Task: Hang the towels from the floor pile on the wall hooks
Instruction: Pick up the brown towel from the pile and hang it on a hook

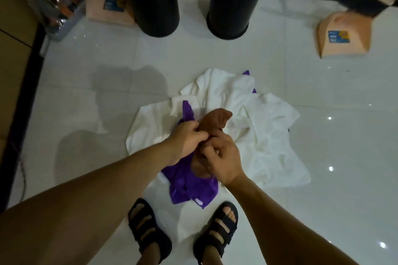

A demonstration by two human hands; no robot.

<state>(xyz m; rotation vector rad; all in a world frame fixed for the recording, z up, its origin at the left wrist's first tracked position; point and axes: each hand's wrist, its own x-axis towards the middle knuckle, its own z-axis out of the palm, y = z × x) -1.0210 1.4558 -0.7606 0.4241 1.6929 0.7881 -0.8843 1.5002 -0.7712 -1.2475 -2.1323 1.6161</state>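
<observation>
At the bottom of the frame stand two feet in black sandals (148, 232), toes just short of the pile. Next up lies the purple towel (189, 183), spread flat on the floor (86, 92). Above it, at centre frame, both hands meet. The left hand (187, 140) and the right hand (224, 159) are each curled onto the bunched brown towel (217, 118), left slightly farther up. The towel's long axis runs from under the right hand up and away. White towels (269, 135) sprawl beneath and to the right. Two black bins (150, 0) sit along the top edge. No wall hooks are in view, so the lift probably needs a turn first.
</observation>
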